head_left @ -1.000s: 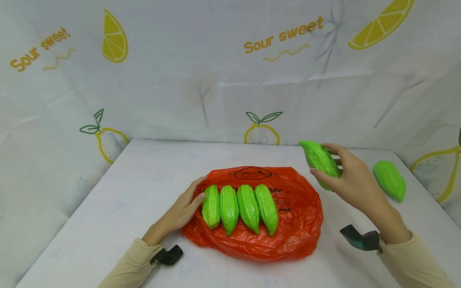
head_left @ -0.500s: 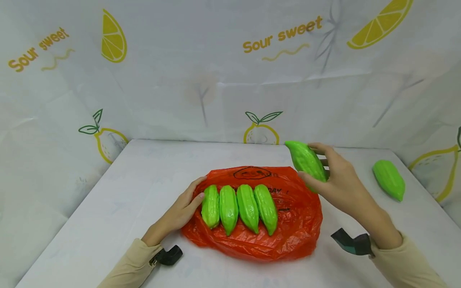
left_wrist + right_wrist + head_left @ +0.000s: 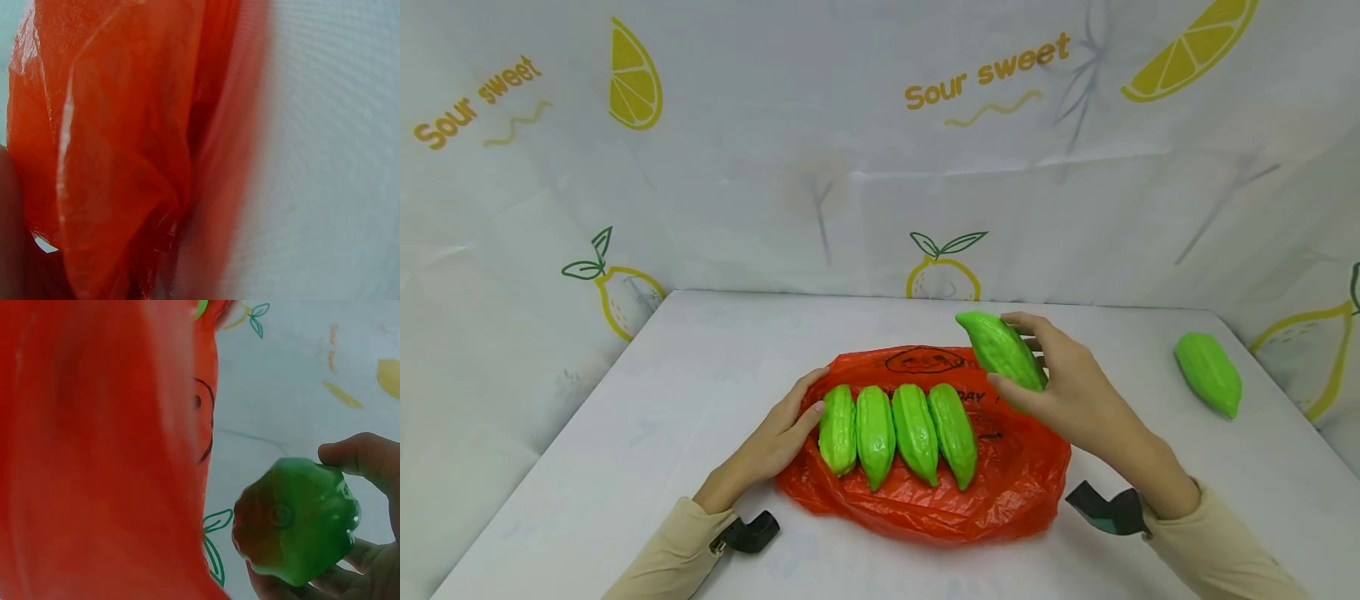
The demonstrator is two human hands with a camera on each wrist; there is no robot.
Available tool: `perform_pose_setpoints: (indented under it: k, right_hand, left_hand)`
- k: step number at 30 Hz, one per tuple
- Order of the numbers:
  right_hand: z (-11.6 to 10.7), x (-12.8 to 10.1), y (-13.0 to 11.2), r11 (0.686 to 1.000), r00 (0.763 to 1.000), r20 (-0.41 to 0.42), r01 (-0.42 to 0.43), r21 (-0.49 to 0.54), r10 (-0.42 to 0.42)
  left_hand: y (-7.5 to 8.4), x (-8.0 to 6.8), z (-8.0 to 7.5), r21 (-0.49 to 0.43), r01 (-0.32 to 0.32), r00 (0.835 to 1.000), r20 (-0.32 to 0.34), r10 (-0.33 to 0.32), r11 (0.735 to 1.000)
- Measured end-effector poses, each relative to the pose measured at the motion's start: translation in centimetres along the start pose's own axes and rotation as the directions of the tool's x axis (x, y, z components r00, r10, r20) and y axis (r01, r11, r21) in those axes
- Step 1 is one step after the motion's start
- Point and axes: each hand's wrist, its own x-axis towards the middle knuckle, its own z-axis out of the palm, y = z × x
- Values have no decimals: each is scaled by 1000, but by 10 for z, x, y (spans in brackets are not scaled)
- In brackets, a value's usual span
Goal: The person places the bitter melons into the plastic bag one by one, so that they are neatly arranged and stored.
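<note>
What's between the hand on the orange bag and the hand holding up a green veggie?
In the head view, four green gourds lie in a row on the orange bag, between the left hand and the right hand.

Four gourds (image 3: 897,433) lie side by side on the bag (image 3: 1022,475); another gourd (image 3: 1208,373) sits seemingly well right.

Bright green, ridged bitter gourd (image 3: 1003,350) up over a glossy orange-red plastic bag (image 3: 1015,475) with black print. Four more green gourds (image 3: 897,433) in a row on that bag, same shiny green. Another green gourd (image 3: 1208,373) out on the plain white table (image 3: 625,450). White backdrop (image 3: 775,167) with yellow lemons, green leaves, yellow "Sour sweet" lettering. Beige sleeves (image 3: 662,558).
</note>
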Motion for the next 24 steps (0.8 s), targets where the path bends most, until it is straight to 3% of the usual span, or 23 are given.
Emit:
perform_pose_setpoints:
  k: [16, 24]
  right_hand:
    - [19, -1, 2, 992, 982, 148, -106, -72, 116]
    - [25, -3, 3, 985, 969, 199, -128, -112, 148]
  left_hand:
    - [-2, 1, 1, 24, -43, 999, -16, 44, 999]
    - [0, 0, 0, 0, -14, 1000, -1, 14, 1000]
